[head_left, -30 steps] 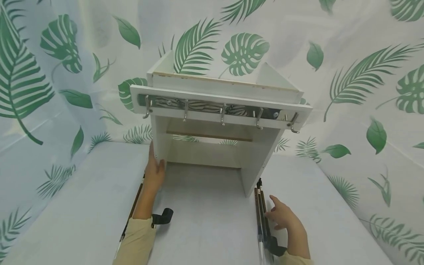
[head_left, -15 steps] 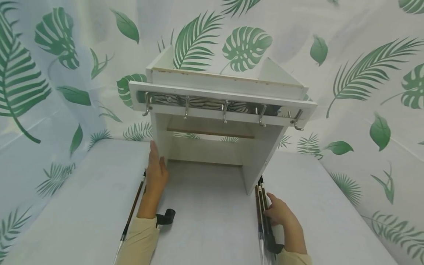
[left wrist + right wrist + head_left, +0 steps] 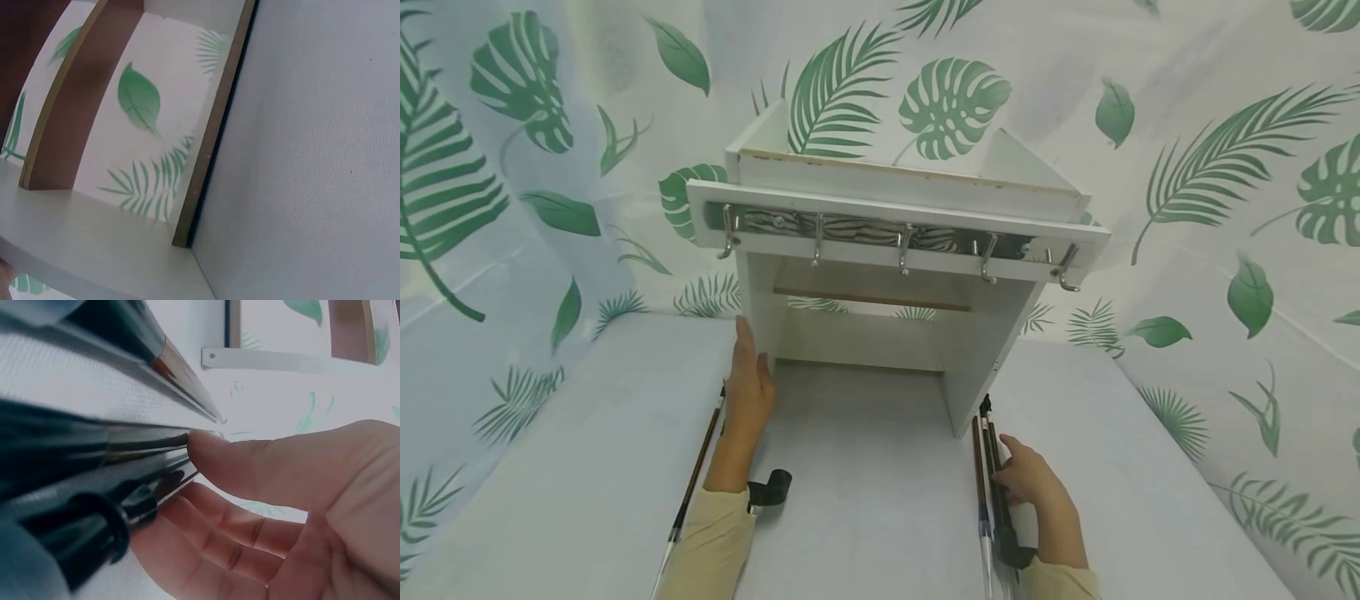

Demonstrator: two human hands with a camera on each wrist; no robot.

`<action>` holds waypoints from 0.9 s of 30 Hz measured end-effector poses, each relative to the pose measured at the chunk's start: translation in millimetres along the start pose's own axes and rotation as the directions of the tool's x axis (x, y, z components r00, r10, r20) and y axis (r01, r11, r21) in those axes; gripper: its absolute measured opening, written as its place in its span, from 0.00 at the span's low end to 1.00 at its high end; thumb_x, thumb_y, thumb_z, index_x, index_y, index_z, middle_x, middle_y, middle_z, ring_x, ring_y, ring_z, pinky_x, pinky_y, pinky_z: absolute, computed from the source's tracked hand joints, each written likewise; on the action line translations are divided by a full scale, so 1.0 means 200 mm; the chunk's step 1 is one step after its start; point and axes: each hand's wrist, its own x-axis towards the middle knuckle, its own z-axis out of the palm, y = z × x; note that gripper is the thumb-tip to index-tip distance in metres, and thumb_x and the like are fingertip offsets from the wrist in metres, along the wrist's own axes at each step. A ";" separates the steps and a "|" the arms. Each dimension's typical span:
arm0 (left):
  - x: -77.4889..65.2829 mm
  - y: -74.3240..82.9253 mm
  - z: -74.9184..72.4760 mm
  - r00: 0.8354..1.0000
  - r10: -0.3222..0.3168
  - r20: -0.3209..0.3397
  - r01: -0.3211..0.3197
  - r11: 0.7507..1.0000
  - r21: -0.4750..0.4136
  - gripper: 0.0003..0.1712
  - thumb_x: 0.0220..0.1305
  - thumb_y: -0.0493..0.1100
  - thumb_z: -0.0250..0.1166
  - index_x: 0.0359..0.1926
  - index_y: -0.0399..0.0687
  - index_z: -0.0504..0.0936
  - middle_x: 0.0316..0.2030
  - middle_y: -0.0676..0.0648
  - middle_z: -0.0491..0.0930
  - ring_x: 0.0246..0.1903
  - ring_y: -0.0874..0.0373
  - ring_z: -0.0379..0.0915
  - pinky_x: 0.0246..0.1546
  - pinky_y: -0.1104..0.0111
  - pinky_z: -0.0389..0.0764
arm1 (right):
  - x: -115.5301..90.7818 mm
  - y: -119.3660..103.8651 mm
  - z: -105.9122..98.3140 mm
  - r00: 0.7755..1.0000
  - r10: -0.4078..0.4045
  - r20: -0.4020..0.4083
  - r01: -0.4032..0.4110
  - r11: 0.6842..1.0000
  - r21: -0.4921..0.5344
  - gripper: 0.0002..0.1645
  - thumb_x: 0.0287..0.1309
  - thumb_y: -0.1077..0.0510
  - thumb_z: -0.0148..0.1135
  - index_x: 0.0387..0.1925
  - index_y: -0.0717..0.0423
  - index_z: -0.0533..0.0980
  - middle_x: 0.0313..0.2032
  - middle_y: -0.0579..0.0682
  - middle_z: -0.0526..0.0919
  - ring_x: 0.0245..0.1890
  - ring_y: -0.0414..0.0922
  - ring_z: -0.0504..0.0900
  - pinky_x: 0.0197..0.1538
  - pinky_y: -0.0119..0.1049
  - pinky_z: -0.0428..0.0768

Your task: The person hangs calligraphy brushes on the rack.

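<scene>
In the head view, a white shelf unit (image 3: 977, 358) stands tilted, with a hook rail (image 3: 859, 230) across its front. My left hand (image 3: 750, 396) lies along the outside of its left panel, fingers straight. In the left wrist view only a bit of that hand shows, beyond the panel (image 3: 106, 231). My right hand (image 3: 1036, 483) is at several long brushes (image 3: 980, 475) lying beside the unit. In the right wrist view, the thumb and curled fingers (image 3: 237, 550) of that hand pinch a dark-handled brush (image 3: 144, 440). Where the fingertips meet is partly hidden.
Another brush (image 3: 700, 467) with a clear cap lies on the white surface (image 3: 857, 500) left of my left forearm. A leaf-patterned sheet (image 3: 1187, 167) hangs behind and at both sides. Metal hooks (image 3: 904, 254) stick out from the rail toward me.
My right hand has moved slightly left, onto the brushes, and its fingers have closed in. The left hand stays at the left panel. The head view has shifted a little.
</scene>
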 end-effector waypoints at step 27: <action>0.01 -0.01 -0.02 0.996 -0.055 0.073 0.057 0.998 -0.031 0.32 0.70 0.34 0.40 0.70 0.36 0.38 0.69 0.33 0.45 0.67 0.39 0.45 0.64 0.49 0.55 | 0.03 0.04 0.00 0.998 0.045 0.040 -0.043 0.998 -0.041 0.41 0.45 0.70 0.56 0.63 0.73 0.54 0.39 0.66 0.78 0.29 0.48 0.81 0.34 0.45 0.81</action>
